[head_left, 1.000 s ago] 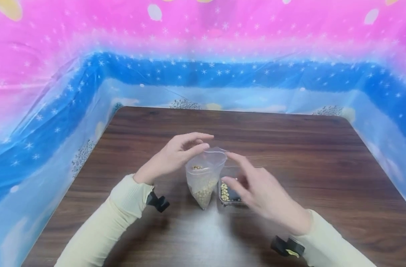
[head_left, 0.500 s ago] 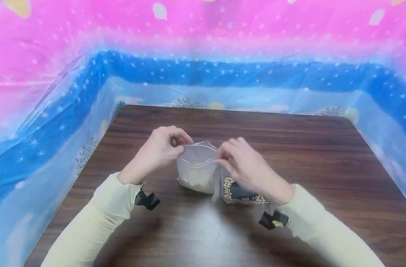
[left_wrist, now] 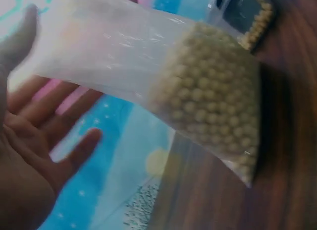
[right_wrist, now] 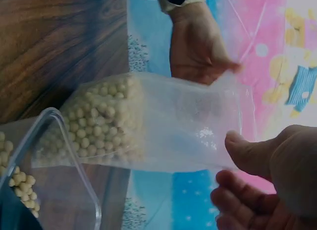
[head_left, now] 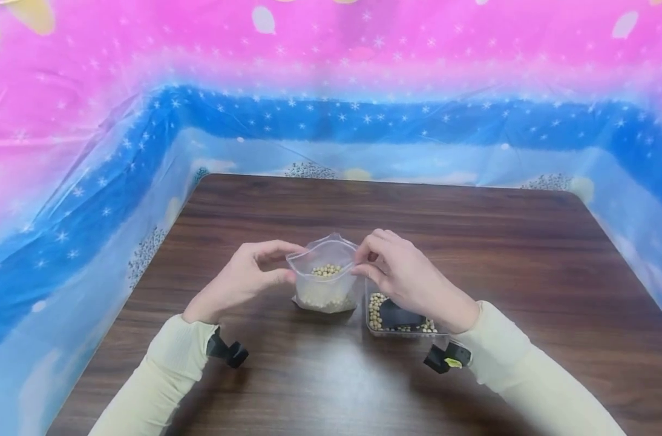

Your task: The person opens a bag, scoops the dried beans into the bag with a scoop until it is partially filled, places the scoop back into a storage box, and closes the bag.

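A clear plastic zip bag point(head_left: 309, 287), its lower part filled with round pale-yellow beans point(left_wrist: 203, 86), stands on the table with its mouth spread wide. My right hand point(head_left: 412, 272) pinches the right edge of the mouth between thumb and curled fingers. On the opposite side, my left hand point(head_left: 233, 278) touches the left edge with its fingers stretched out. In the left wrist view those fingers point(left_wrist: 64, 106) lie behind the bag, with the thumb apart in front.
Right of the bag stands a clear plastic tray point(head_left: 382, 333) with more beans and a flat black object point(head_left: 399, 315) in it, partly under my right hand. The wooden table point(head_left: 331, 387) is bordered by a patterned pink and blue cloth point(head_left: 342, 115).
The bag has gone from tilted on one corner to resting level on its base, and its mouth has widened. My right hand has taken hold of its edge; my left hand's grip has loosened since half a second ago.
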### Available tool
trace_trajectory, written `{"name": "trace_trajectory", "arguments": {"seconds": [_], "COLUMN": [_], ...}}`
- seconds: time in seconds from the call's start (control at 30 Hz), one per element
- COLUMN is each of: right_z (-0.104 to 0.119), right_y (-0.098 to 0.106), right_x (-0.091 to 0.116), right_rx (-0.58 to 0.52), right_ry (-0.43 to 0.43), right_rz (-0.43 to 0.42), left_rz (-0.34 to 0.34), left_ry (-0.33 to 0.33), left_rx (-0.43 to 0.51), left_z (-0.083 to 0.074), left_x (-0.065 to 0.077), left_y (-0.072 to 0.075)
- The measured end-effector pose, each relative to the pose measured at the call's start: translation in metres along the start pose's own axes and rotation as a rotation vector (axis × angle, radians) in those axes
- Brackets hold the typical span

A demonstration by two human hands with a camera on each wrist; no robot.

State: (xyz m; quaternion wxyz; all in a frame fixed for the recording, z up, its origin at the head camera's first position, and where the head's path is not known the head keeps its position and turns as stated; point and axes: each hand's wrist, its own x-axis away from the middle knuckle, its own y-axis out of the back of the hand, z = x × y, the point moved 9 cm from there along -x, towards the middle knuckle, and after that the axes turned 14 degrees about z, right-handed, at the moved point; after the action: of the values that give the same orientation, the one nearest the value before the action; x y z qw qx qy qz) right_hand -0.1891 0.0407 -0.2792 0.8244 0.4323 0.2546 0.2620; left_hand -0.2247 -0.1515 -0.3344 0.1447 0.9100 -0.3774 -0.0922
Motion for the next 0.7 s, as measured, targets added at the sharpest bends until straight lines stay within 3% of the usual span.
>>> {"name": "trace_trajectory", "arguments": {"seconds": [0.1,0.27,0.33,0.47,0.57,0.7], "right_z": [-0.005,-0.012,-0.013,-0.012,-0.011,-0.013], "right_y": [0.001,0.004,0.005,0.005,0.004,0.003], "right_x": [0.002,0.007,0.009,0.009,0.008,0.009], "right_rx": [-0.097,-0.140,-0.122,-0.046,-0.004,0.006], "right_ry": [0.017,-0.019,-0.034,-0.058,-0.082,-0.115], "right_rz": [-0.015,-0.066,-0.085,-0.090,-0.088,-0.089], "left_rz": [-0.086,-0.217,-0.244,-0.279,-0.297,-0.297], "left_ry": [-0.061,-0.088,-0.068,-0.063,-0.102,-0.204], "left_rx": [0.009,-0.057,-0.075,-0.095,-0.096,-0.075], "left_z": [0.003,-0.019,-0.028,-0.030,-0.026,-0.017], "left_x": [0.005,0.009,0.011,0.012,0.012,0.007], "left_y": [-0.001,-0.004,-0.004,-0.003,-0.002,-0.002]}}
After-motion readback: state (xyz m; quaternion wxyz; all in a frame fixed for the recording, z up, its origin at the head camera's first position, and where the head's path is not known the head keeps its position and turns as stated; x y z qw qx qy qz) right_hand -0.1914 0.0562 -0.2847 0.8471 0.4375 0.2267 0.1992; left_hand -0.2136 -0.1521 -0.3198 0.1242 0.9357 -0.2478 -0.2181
